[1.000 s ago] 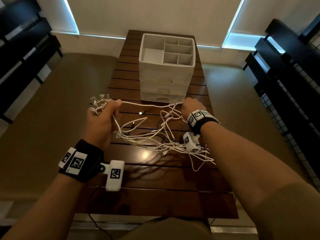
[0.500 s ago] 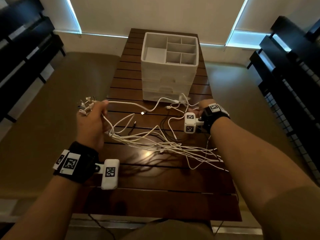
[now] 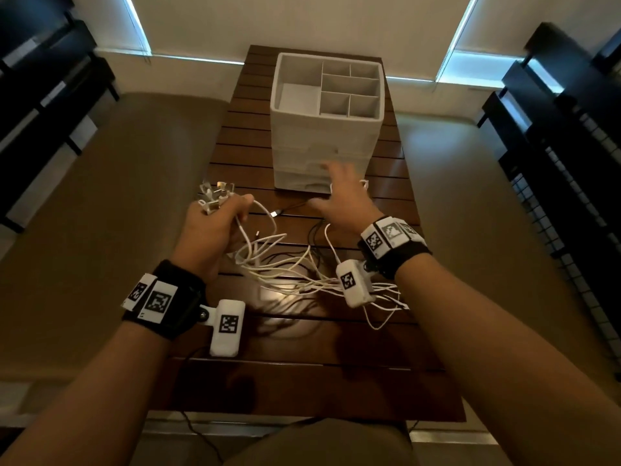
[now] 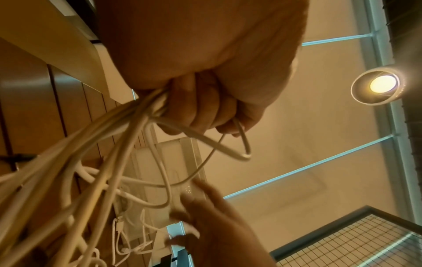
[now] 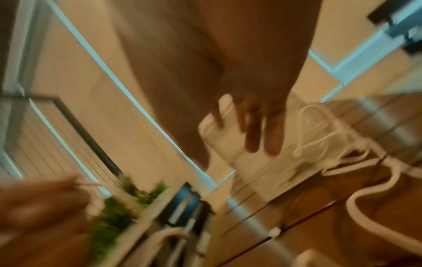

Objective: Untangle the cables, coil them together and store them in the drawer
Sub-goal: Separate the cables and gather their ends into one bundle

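Note:
My left hand point(image 3: 215, 227) grips a bunch of white cables point(image 3: 285, 274) near their plug ends point(image 3: 215, 196), which stick out above the fist. In the left wrist view the curled fingers point(image 4: 200, 108) clamp the cable strands point(image 4: 95, 162). The rest of the cables lie in a loose tangle on the wooden table point(image 3: 302, 364), with a black cable point(image 3: 292, 206) among them. My right hand point(image 3: 339, 196) is spread with straight fingers in front of the lower drawers of the white drawer unit point(image 3: 326, 129) and holds nothing. The right wrist view is blurred; the fingers point(image 5: 262, 126) reach toward the drawer unit point(image 5: 228, 140).
The drawer unit stands at the far middle of the slatted table, its open top split into several compartments. Dark shelving point(image 3: 571, 129) flanks the right side and dark furniture point(image 3: 40, 95) the left. A thin black wire point(image 3: 195, 432) hangs off the near edge.
My right hand let go of the cables, opened, and moved forward to the front of the drawer unit. The left hand kept its grip and stayed nearly in place.

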### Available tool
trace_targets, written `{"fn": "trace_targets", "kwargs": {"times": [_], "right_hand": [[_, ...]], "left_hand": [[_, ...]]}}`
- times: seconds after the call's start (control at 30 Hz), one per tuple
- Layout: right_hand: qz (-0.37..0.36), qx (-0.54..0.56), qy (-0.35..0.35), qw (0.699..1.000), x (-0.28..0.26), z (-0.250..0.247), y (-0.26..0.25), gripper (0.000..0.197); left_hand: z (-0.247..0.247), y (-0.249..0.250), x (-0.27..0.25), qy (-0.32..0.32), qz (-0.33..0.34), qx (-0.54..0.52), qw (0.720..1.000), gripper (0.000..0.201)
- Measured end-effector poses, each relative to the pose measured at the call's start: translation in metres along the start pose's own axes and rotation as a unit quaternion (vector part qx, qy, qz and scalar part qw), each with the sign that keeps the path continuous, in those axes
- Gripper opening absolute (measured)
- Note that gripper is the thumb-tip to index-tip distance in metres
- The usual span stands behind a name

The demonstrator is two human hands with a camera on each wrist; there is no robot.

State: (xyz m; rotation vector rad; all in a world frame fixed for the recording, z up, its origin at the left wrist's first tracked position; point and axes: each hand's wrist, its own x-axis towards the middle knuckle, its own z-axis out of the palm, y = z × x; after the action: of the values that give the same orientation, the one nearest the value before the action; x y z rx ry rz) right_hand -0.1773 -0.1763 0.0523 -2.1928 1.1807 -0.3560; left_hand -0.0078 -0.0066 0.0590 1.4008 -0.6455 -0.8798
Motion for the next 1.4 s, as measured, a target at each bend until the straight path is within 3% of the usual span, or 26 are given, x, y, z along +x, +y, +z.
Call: {"fn": "trace_targets", "kwargs": {"times": [0.07, 0.13, 0.2, 0.27, 0.37, 0.47, 0.57, 0.73, 0.8, 0.9, 1.03, 1.23, 1.3, 1.4], "right_hand": [[-0.149, 0.019, -0.121, 0.981, -0.011, 0.008, -0.021, 0.07], [-0.216, 0.018, -0.141, 0.966, -0.017, 0.016, -0.033, 0.043], [-0.208, 0.068, -0.094, 0.971, -0.021, 0.016, -0.035, 0.024], [-0.148, 0.173, -0.078, 0.971, -0.024, 0.01, -0.03, 0.021], [-0.12, 0.289, -0.158, 0.937, -0.032, 0.005, -0.027, 0.017], [-0.19, 0.154, -0.149, 0.958, -0.034, 0.014, -0.031, 0.019], [-0.199, 0.109, -0.029, 0.974, -0.027, 0.012, -0.028, 0.013], [-0.096, 0.152, 0.129, 0.975, -0.023, -0.009, 0.006, 0.015], [-0.062, 0.094, 0.162, 0.98, -0.024, -0.019, 0.029, 0.016], [-0.015, -0.087, 0.161, 0.983, -0.035, -0.038, 0.058, 0.022], [0.056, -0.24, 0.167, 0.955, -0.052, -0.054, 0.083, 0.023], [0.148, -0.404, -0.012, 0.903, -0.059, -0.03, 0.086, 0.029], [0.132, -0.413, -0.029, 0.901, -0.058, -0.023, 0.077, 0.033], [0.059, -0.382, 0.009, 0.922, -0.051, -0.019, 0.054, 0.027]], "left_hand": [[0.01, 0.005, -0.002, -0.032, 0.01, 0.004, 0.999, 0.041], [0.018, 0.01, -0.004, -0.068, 0.024, 0.013, 0.997, 0.039], [0.018, 0.014, -0.004, -0.093, 0.039, 0.013, 0.995, 0.038], [0.013, 0.016, -0.003, -0.078, 0.04, 0.001, 0.996, 0.037], [0.007, 0.013, -0.003, -0.074, 0.031, 0.003, 0.997, 0.037], [0.013, 0.009, -0.003, -0.126, 0.03, 0.014, 0.992, 0.038], [0.018, 0.007, -0.001, -0.135, 0.026, 0.036, 0.99, 0.038], [-0.001, -0.001, 0.006, -0.027, 0.013, -0.006, 1.0, 0.036], [-0.011, 0.0, 0.007, -0.012, 0.014, -0.062, 0.998, 0.039], [-0.027, 0.005, 0.01, -0.009, 0.012, -0.121, 0.993, 0.043], [-0.044, 0.005, 0.012, 0.011, 0.014, -0.127, 0.992, 0.049], [-0.029, 0.01, 0.008, 0.005, -0.015, -0.139, 0.99, 0.053], [-0.025, 0.009, 0.009, -0.009, 0.0, -0.13, 0.992, 0.049], [-0.021, 0.01, 0.01, -0.007, 0.018, -0.133, 0.991, 0.047]]}}
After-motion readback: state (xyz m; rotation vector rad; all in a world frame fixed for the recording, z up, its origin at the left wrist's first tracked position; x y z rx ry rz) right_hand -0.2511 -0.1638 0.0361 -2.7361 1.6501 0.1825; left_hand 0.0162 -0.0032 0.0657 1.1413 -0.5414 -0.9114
